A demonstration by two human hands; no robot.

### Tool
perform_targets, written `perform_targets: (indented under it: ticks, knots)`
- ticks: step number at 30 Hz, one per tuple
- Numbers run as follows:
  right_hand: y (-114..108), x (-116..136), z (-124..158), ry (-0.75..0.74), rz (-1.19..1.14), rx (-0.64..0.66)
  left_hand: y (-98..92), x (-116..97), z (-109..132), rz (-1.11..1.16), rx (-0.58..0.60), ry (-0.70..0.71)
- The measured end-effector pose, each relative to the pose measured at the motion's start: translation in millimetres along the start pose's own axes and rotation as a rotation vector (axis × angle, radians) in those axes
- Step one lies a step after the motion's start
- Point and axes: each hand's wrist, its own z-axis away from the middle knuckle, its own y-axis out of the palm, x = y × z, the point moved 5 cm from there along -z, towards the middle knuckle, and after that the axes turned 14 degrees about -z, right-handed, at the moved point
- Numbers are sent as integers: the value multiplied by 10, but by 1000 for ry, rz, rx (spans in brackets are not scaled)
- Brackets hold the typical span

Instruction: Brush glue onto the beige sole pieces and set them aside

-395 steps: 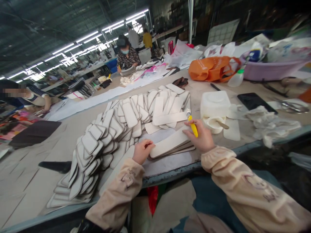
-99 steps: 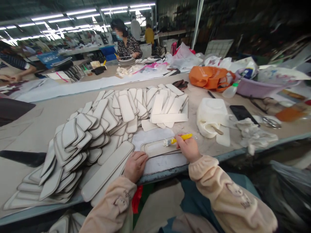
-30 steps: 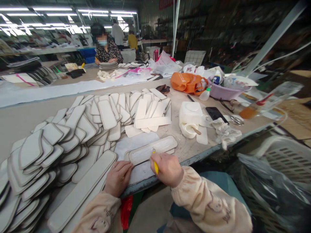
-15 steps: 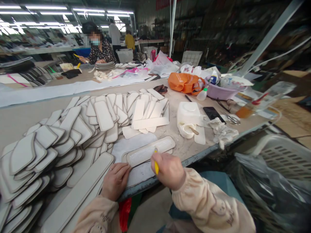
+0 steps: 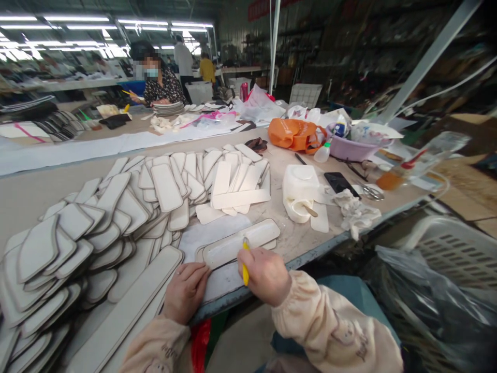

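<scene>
A long, round-cornered off-white panel (image 5: 256, 234) lies at the table's front edge, on top of similar pieces. A wet white smear shows on its upper face. My right hand (image 5: 267, 272) is closed around a yellow-handled brush (image 5: 245, 272), whose tip touches the panel near its middle. My left hand (image 5: 187, 287) lies with fingers stretched out, palm down, its fingertips at the panel's left end. Just behind the panel is a pale sheet (image 5: 213, 230). To the right, a cut-open white plastic jug (image 5: 301, 184) holds white paste, with a flat stick (image 5: 309, 209) in its opening.
Piles of off-white panels (image 5: 112, 207) cover the table's left side. Beyond the jug are a black phone (image 5: 341, 184), crumpled tissue (image 5: 355, 211), an orange bag (image 5: 293, 133) and a purple basin (image 5: 353, 148). A plastic basket (image 5: 446, 243) stands at right. A co-worker (image 5: 163, 85) sits opposite.
My right hand and the brush have shifted slightly left along the panel, and the brush handle stands more upright. My left hand keeps its place.
</scene>
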Motion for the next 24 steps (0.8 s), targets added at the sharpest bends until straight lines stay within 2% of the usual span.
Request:
perform_targets:
  ticks: [3, 5, 8, 12, 15, 17, 21, 24]
  knots:
    - [-85, -284, -38, 202, 125, -49, 11, -1, 7, 4, 3, -10]
    - [-51, -407, -74, 270, 186, -21, 14, -3, 12, 8, 4, -15]
    - [115, -273, -107, 171, 168, 52, 5, -11, 10, 16, 6, -21]
    - [353, 229, -79, -58, 20, 93, -35, -33, -13, 3, 5, -15]
    - [454, 505, -45, -226, -82, 74, -64, -51, -37, 5, 2, 9]
    - [451, 552, -28, -277, -141, 33, -71, -55, -48, 5, -3, 20]
    - [280, 415, -13, -236, -398, -98, -51, -49, -44, -10, -10, 6]
    - [190, 198, -38, -22, -746, -172, -30, -46, -27, 1, -1, -17]
